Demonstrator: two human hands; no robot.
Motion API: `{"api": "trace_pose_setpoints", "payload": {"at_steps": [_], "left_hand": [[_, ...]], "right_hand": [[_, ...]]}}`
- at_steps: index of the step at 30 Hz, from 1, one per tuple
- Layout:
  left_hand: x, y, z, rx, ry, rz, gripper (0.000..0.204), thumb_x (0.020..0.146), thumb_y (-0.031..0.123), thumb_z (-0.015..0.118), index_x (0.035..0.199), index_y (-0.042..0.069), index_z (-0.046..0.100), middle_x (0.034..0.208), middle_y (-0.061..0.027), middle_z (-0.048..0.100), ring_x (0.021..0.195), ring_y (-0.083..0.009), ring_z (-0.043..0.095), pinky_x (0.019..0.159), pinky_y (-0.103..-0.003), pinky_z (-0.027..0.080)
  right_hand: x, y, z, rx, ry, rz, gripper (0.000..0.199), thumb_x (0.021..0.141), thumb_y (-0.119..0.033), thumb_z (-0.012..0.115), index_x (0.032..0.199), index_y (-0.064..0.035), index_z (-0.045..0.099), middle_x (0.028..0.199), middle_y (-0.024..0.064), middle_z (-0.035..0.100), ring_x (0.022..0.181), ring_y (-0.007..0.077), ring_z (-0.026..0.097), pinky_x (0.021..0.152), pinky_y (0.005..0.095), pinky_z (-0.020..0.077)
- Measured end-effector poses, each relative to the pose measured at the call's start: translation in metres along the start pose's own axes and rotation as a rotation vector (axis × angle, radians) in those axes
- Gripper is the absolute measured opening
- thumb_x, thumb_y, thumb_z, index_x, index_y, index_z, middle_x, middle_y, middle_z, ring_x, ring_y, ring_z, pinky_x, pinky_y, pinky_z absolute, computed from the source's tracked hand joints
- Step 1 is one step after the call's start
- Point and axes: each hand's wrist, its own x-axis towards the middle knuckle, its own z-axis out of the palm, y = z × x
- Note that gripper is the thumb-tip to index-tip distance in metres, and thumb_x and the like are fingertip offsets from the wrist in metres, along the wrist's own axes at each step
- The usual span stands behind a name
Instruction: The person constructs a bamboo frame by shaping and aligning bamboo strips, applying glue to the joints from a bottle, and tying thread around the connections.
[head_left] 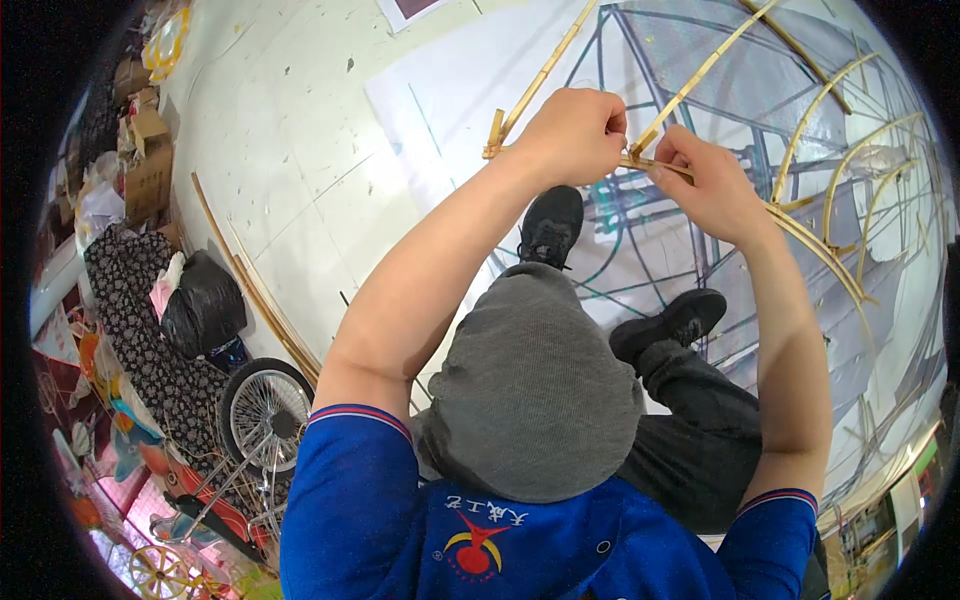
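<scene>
My left hand (575,135) is closed around a joint where thin bamboo strips (545,72) cross, its fingertips pinched at the crossing. My right hand (708,185) pinches the same joint from the right, holding a horizontal strip. Both hands nearly touch. The strips belong to a curved bamboo frame (815,245) that arcs away to the right over a large paper drawing (450,90) with dark lines, spread on the floor. Whether a thread or tie is between the fingers cannot be made out.
My black shoes (552,228) stand on the drawing below the hands. Loose bamboo slats (262,300) lie on the pale floor at left. Further left are a black bag (203,308), a spoked wheel (262,410), cardboard boxes (150,170) and coloured clutter.
</scene>
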Motion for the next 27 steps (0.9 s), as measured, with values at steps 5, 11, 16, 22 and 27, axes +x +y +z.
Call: {"api": "trace_pose_setpoints", "payload": {"at_steps": [5, 11, 16, 22, 27], "left_hand": [[0.002, 0.003, -0.003, -0.02, -0.003, -0.025, 0.012, 0.087, 0.012, 0.068, 0.09, 0.001, 0.069, 0.084, -0.0131, 0.073, 0.079, -0.0271, 0.069, 0.073, -0.039, 0.054], [0.001, 0.001, -0.003, -0.02, -0.007, -0.023, 0.011, 0.087, 0.011, 0.067, 0.091, 0.001, 0.069, 0.083, -0.0129, 0.073, 0.076, -0.0262, 0.069, 0.071, -0.039, 0.054], [0.002, 0.002, 0.001, -0.021, 0.006, 0.007, 0.012, 0.086, 0.012, 0.068, 0.091, 0.001, 0.069, 0.083, -0.0134, 0.073, 0.076, -0.0278, 0.069, 0.071, -0.039, 0.054], [0.002, 0.004, 0.003, -0.026, -0.001, 0.015, 0.012, 0.086, 0.013, 0.068, 0.091, 0.002, 0.07, 0.081, -0.0129, 0.072, 0.076, -0.029, 0.068, 0.071, -0.04, 0.053], [0.0, 0.004, 0.007, -0.052, -0.002, 0.007, 0.013, 0.086, 0.014, 0.069, 0.091, 0.002, 0.07, 0.082, -0.013, 0.073, 0.076, -0.029, 0.069, 0.071, -0.04, 0.054]], "right_hand": [[-0.003, -0.006, -0.003, -0.014, 0.051, -0.093, 0.028, 0.087, -0.018, 0.07, 0.111, -0.0063, 0.062, 0.092, 0.0147, 0.07, 0.085, 0.0358, 0.069, 0.076, 0.0456, 0.0519], [0.001, -0.012, 0.004, 0.117, 0.119, -0.084, 0.042, 0.084, -0.011, 0.072, 0.125, -0.0075, 0.063, 0.105, 0.0112, 0.069, 0.086, 0.0276, 0.066, 0.081, 0.04, 0.0536], [0.008, 0.004, 0.007, 0.304, 0.167, -0.151, 0.023, 0.096, -0.012, 0.064, 0.119, -0.0071, 0.068, 0.099, 0.009, 0.069, 0.082, 0.0202, 0.063, 0.076, 0.0337, 0.0515], [0.006, 0.001, 0.005, 0.304, 0.1, 0.001, 0.017, 0.1, -0.014, 0.059, 0.111, -0.0041, 0.066, 0.091, 0.0087, 0.069, 0.083, 0.0209, 0.063, 0.075, 0.0339, 0.0498], [0.006, 0.004, 0.007, 0.196, 0.154, -0.164, 0.015, 0.099, -0.013, 0.058, 0.108, -0.0028, 0.065, 0.092, 0.0113, 0.07, 0.083, 0.0254, 0.065, 0.076, 0.0366, 0.0506]]}}
